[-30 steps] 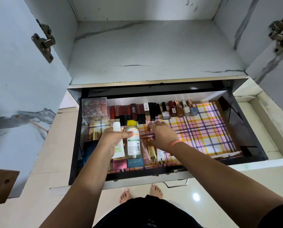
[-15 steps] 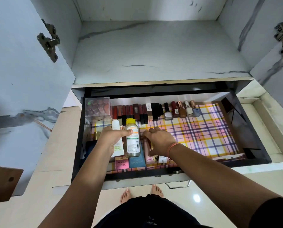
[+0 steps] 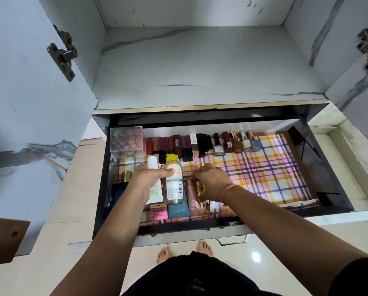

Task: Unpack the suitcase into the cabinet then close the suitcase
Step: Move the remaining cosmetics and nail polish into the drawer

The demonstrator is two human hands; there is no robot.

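reaching into the drawer [image 3: 328, 167]
left grip [image 3: 146, 182] is holding the bottle [image 3: 174, 184], right grip [image 3: 213, 184] is pinching a gold vial [image 3: 200, 185]

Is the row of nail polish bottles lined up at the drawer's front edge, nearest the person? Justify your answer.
No, the nail polish bottles stand along the back wall of the drawer, to the right of the lipsticks.

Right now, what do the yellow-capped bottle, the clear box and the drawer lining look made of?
Bottle: clear glossy plastic, probably; liquid shows through, printed label.
Box: hard transparent plastic, likely acrylic; contents visible, sharp edges.
Lining: plaid sheet, paper or vinyl, can't tell; lies flat.
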